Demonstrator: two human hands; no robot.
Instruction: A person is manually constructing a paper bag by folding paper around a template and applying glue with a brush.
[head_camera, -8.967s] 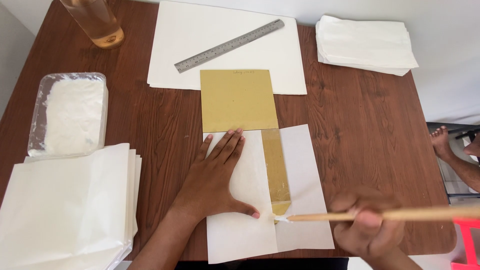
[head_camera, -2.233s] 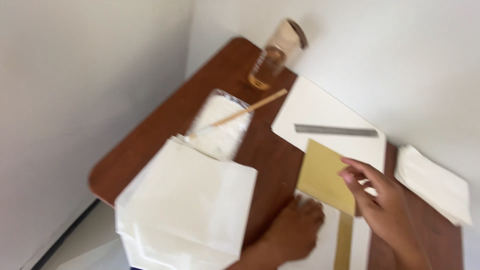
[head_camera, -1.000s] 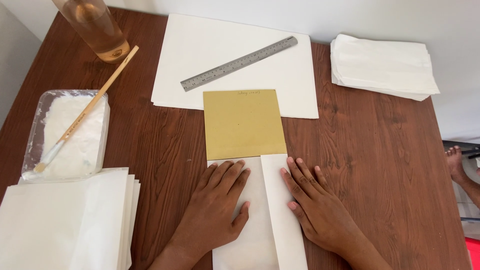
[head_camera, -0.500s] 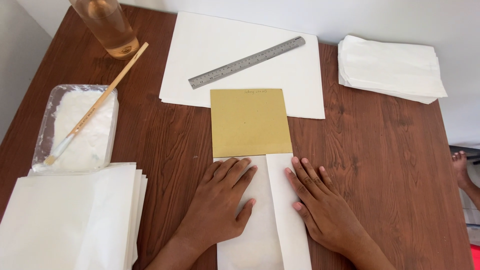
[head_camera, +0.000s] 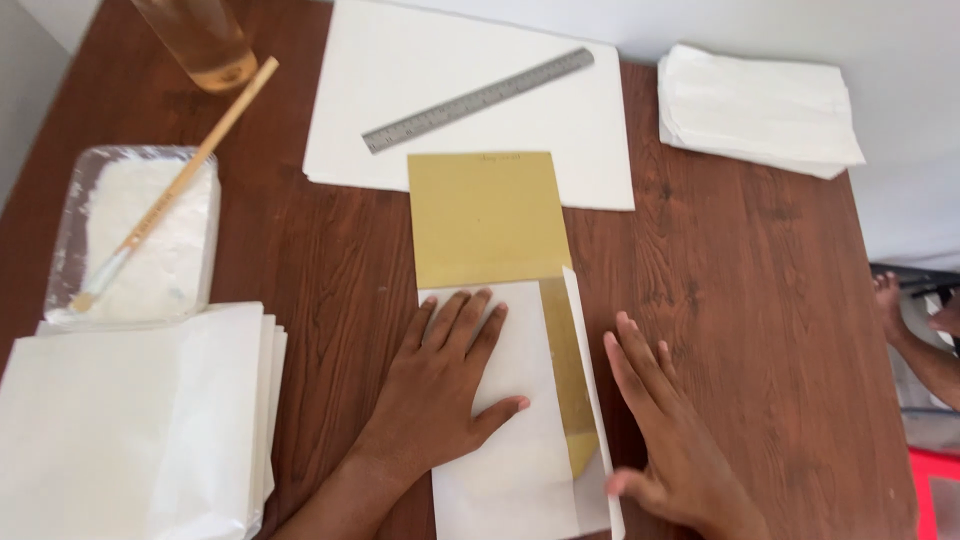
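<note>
Head view. Left hand flat, fingers spread, pressing on the folded white paper at the near middle of the wooden counter; it grips nothing. Right hand open, fingers apart, resting on the counter just right of the paper's right flap, clamped on nothing. The flap stands partly raised, and a strip of the gold card shows under it. Judged: one side folded down, right flap not yet flat. Far: large white sheet with steel ruler. Left: paste tray with brush, and a stack of paper bags.
</note>
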